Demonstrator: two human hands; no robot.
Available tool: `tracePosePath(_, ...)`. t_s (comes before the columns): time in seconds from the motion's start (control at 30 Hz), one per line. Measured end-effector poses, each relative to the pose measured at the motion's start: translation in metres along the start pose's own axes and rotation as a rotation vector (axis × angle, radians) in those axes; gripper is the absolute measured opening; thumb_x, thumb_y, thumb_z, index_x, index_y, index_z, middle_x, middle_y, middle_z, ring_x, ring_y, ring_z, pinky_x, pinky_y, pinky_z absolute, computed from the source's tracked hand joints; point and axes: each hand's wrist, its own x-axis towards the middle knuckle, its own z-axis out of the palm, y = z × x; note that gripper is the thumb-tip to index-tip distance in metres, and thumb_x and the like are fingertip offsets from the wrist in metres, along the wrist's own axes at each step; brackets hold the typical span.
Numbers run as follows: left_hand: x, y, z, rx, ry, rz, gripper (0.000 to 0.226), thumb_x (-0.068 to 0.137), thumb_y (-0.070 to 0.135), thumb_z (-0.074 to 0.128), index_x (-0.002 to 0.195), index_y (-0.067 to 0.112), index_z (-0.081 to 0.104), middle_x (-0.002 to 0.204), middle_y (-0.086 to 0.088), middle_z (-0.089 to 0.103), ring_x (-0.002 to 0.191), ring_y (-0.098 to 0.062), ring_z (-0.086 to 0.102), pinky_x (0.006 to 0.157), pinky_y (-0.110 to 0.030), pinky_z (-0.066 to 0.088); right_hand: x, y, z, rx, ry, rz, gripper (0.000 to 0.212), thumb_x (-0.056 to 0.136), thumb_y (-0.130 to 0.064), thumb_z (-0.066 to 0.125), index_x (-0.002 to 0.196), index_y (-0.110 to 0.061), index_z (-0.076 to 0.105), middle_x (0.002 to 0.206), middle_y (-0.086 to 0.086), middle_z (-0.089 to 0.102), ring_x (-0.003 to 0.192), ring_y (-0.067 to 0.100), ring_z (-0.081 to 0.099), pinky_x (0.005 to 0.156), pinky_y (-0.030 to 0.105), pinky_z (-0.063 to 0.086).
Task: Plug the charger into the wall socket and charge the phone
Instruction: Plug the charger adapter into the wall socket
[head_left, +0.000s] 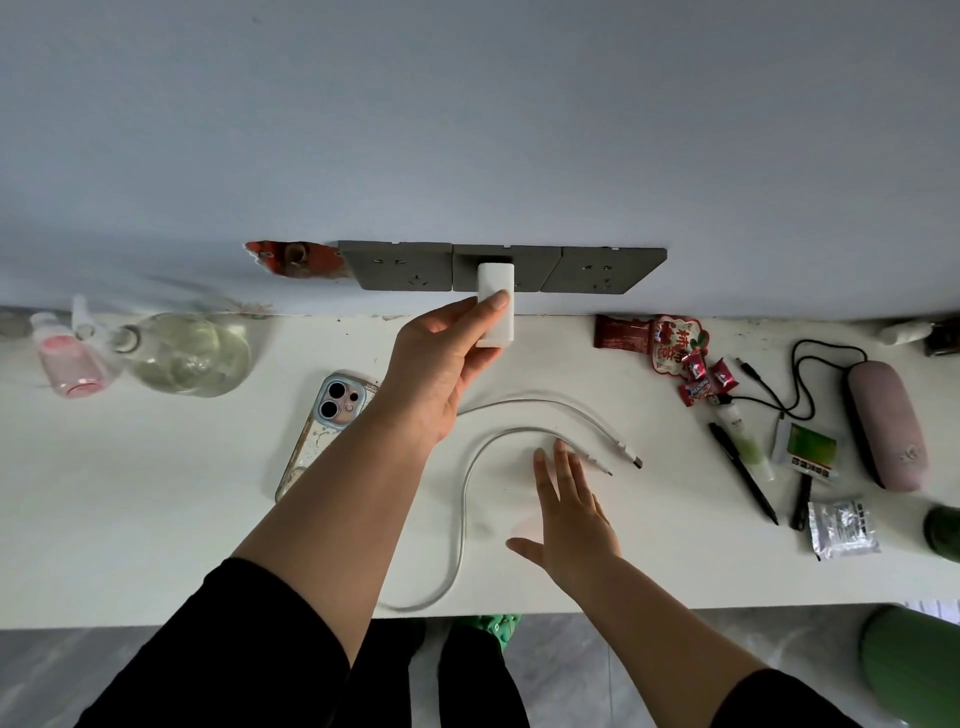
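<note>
A white charger block (497, 283) sits against the middle plate of a grey triple wall socket (602, 270). My left hand (441, 364) grips the block, thumb on its front. A white cable (465, 499) lies looped on the white table (156, 519), both of its plug ends (623, 457) free near my right hand (569, 509). That hand hovers open, fingers spread, over the cable ends. The phone (324, 426) in a clear patterned case lies face down to the left, partly hidden under my left forearm.
Left of the phone stand a round glass bottle (187, 353) and a pink bottle (70, 358). To the right lie snack wrappers (675, 345), a black pen (743, 473), a pink case (885, 423) with a black cord and a foil packet (841, 527). A hole in the wall (296, 258) flanks the socket.
</note>
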Motion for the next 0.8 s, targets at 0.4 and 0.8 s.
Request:
tracePosePath(0.4,0.002,0.000,0.000,-0.023,0.023,-0.067,0.013,0.080,0.024,0.075,0.085,0.014,0.070,0.080,0.001,0.067,0.089,-0.015,0.064,0.093,-0.030,0.054,-0.003,-0.002,-0.004,0.005,-0.015,-0.002,0.107,0.086,-0.056,0.057,0.150,-0.023,-0.021,0.159,0.002,-0.029,0.149,0.021,-0.018,0.124,0.039,0.012)
tracePosePath(0.8,-0.008,-0.019,-0.009,-0.030,-0.083,-0.046,0.022,0.078,0.021,0.074,0.095,0.007,0.071,0.093,-0.005,0.075,0.102,-0.017,0.070,0.087,-0.023,0.056,-0.001,-0.001,-0.003,0.011,-0.023,-0.009,0.108,0.085,-0.058,0.057,0.150,-0.022,-0.021,0.155,0.001,-0.035,0.149,0.022,-0.019,0.124,0.040,0.014)
